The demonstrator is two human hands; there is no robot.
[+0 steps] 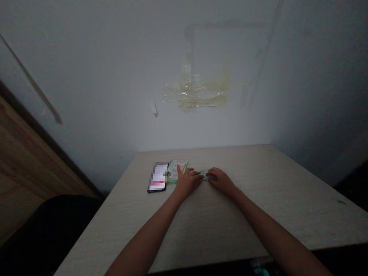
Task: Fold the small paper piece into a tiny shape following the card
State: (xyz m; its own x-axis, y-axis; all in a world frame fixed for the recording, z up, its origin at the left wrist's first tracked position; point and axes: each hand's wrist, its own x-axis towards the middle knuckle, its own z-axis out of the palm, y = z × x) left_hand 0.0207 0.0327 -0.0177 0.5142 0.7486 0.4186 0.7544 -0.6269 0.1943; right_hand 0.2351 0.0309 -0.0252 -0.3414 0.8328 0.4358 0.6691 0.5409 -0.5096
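A small colourful printed paper (204,174) lies on the table between my two hands, partly covered by fingers. My left hand (187,181) holds its left side with thumb and fingers, while an outer finger stretches up over a green and white printed leaflet (176,167). My right hand (220,179) has curled fingers closed on the paper's right side. Whether the small paper and the leaflet are joined under my left hand is hidden. Left of the leaflet, touching or nearly touching it, rests a phone (158,177) with a lit, blurred screen.
The pale wood-grain table (258,214) meets a grey wall (115,96) at the back. Yellowed clear tape (201,96) sticks to the wall. A brown wooden panel (25,161) and a dark object (57,230) are at the left.
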